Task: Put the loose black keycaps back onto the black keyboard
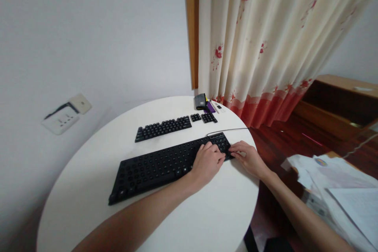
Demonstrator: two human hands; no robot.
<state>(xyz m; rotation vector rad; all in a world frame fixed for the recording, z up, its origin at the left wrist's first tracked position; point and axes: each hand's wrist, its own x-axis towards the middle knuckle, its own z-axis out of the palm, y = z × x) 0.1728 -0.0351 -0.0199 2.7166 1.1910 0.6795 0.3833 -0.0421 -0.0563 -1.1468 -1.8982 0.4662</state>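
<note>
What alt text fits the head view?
Both hands rest on the right end of a black keyboard on a white table, left hand on the keys, right hand at its edge. Behind it lie blocks of black keys, near a floral curtain.

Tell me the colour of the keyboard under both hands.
Black keyboard, on the white table; the head view shows it best.

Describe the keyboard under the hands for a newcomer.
On the round white table, the near keyboard is the larger black slab, left hand and right hand at its right end. The far keys, untouched, sit in three separate blocks.
</note>
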